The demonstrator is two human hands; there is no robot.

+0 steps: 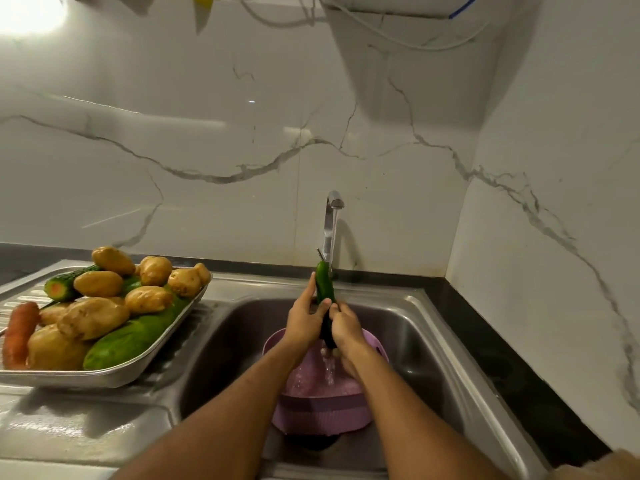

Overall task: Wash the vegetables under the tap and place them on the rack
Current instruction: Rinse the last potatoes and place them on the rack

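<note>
A: Nearest item?

B: Purple colander (322, 407) in the sink (426, 327). Above it, left hand (304, 322) and right hand (346, 329), fingers clamped on the cucumber (325, 287), held upright under the running tap (333, 216).

A: Handling?

B: Judged stiff, light, slippery when wet. Grip mid-body, both hands.

A: Further out?

B: Tray (145, 362) on the bench, left: potatoes (93, 318), carrot (19, 334), more cucumbers.

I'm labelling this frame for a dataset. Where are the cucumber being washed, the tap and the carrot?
cucumber (324, 285): head view, on its upper green half above the hands.
tap (334, 199): head view, on the spout's bend.
carrot (20, 331): head view, mid-length, at the tray's left.
</note>
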